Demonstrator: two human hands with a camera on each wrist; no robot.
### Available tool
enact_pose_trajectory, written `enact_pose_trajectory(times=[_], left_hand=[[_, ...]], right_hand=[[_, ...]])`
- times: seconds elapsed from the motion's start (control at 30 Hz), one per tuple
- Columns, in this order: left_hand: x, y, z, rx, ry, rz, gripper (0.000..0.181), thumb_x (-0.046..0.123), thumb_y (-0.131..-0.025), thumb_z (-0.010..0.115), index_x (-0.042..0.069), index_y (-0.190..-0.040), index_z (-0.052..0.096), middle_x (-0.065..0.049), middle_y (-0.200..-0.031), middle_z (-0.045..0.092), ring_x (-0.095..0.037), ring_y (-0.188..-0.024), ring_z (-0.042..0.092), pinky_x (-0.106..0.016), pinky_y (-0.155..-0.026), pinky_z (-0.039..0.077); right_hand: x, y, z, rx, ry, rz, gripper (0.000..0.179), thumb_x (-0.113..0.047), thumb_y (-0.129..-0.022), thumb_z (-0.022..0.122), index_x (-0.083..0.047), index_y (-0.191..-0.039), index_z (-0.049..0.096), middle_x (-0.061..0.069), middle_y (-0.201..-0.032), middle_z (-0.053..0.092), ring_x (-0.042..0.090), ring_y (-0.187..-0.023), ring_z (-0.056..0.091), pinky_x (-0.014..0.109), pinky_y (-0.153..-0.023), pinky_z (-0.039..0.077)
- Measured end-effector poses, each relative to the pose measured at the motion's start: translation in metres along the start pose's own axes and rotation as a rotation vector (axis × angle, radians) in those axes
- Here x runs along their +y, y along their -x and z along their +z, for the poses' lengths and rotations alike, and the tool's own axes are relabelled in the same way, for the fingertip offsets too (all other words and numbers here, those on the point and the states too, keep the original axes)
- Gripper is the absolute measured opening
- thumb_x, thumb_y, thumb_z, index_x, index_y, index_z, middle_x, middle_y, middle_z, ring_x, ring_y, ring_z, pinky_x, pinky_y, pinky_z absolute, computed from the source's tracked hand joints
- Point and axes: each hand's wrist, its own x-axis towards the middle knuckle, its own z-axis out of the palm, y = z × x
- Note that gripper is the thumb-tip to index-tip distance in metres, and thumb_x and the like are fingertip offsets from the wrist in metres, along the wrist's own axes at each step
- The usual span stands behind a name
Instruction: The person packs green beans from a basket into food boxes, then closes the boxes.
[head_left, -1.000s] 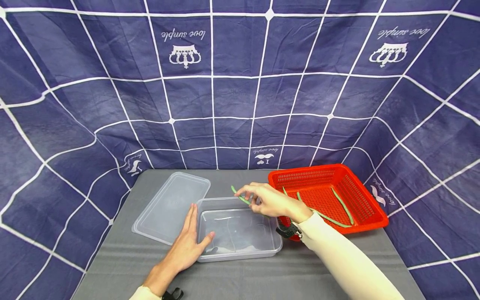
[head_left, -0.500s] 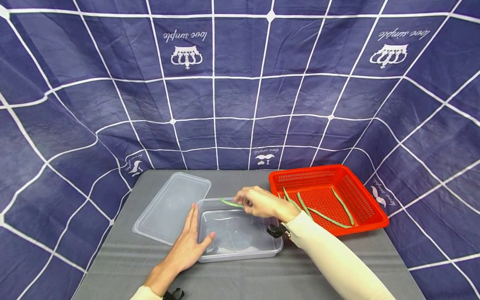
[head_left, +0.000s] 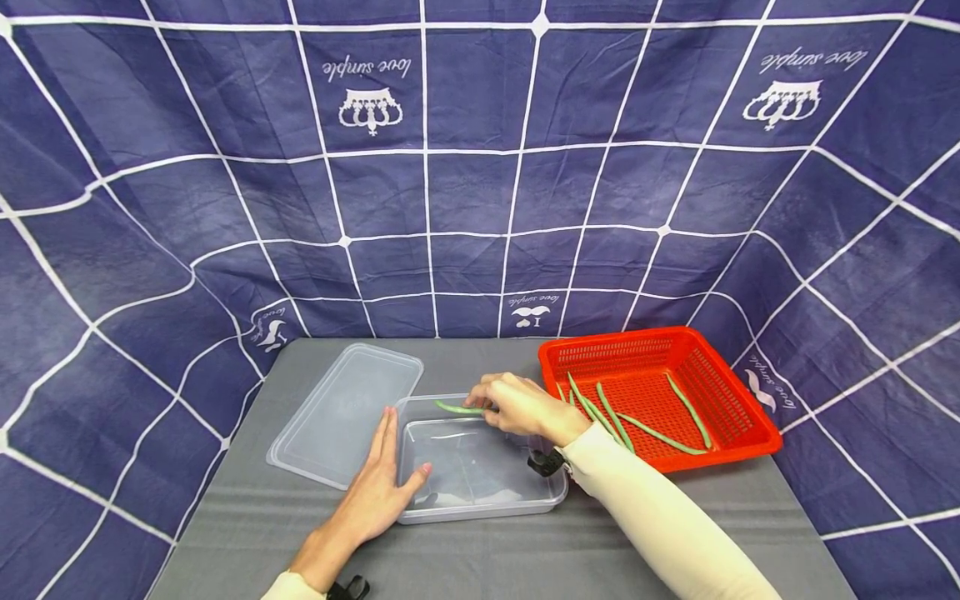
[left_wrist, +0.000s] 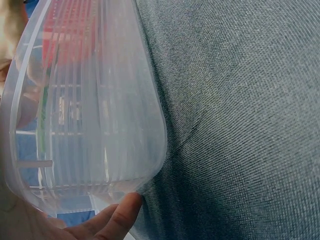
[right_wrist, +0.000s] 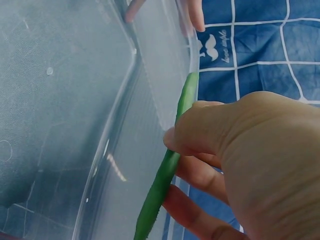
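Note:
A clear plastic food container [head_left: 480, 508] stands lidless on the grey cloth. My left hand [head_left: 378, 492] holds its left wall, the thumb over the rim and the straight fingers along the outside. In the left wrist view, fingertips [left_wrist: 125, 215] touch the container's [left_wrist: 120, 100] outer side. Over the container's far side, my right hand [head_left: 517, 407] pinches a green bean [head_left: 453, 407] between thumb and fingers. The right wrist view shows the bean [right_wrist: 155, 195] lying slantwise along the far wall, near the rim. The hand covers part of the bean.
A red perforated basket [head_left: 738, 400] with several green beans [head_left: 686, 408] stands to the right, partly behind the right forearm. The container's flat lid [head_left: 348, 408] lies at the left. A blue gridded cloth [head_left: 480, 192] rises behind and at both sides.
My right hand has moved slightly left and lower over the container's far side, and the bean has turned from steep to nearly level. The left hand has stayed in place.

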Motion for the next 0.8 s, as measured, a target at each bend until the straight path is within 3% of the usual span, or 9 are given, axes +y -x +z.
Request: enact_pose_trajectory(times=[0.3, 0.57, 0.8], left_hand=[[0.0008, -0.0004, 0.0005, 0.001, -0.005, -0.003, 0.113, 0.050, -0.112, 0.075, -0.002, -0.186, 0.008, -0.025, -0.196, 0.008, -0.051, -0.178, 0.030, -0.068, -0.138, 0.039], [0.0018, 0.0000, 0.0022, 0.003, -0.011, -0.006, 0.111, 0.045, -0.112, 0.077, 0.001, -0.187, 0.008, -0.026, -0.196, 0.009, -0.052, -0.177, 0.032, -0.069, -0.136, 0.042], [0.0021, 0.0005, 0.0015, 0.011, -0.009, -0.003, 0.110, 0.045, -0.112, 0.077, 0.001, -0.187, 0.009, -0.025, -0.196, 0.010, -0.052, -0.177, 0.031, -0.070, -0.135, 0.043]], right_hand=[[0.0016, -0.0024, 0.0066, 0.023, 0.028, 0.000, 0.037, -0.007, -0.101, 0.085, -0.027, -0.132, 0.088, -0.009, -0.116, 0.081, 0.014, -0.111, 0.082, 0.044, -0.089, 0.070], [0.0005, -0.0002, 0.0093, 0.073, 0.072, 0.001, 0.033, -0.015, -0.102, 0.088, -0.029, -0.132, 0.087, -0.008, -0.127, 0.079, 0.016, -0.105, 0.080, 0.046, -0.084, 0.070], [0.0030, 0.0055, 0.0032, 0.072, 0.003, 0.022, 0.032, -0.015, -0.104, 0.086, -0.029, -0.133, 0.086, -0.007, -0.124, 0.080, 0.020, -0.105, 0.082, 0.046, -0.085, 0.069]])
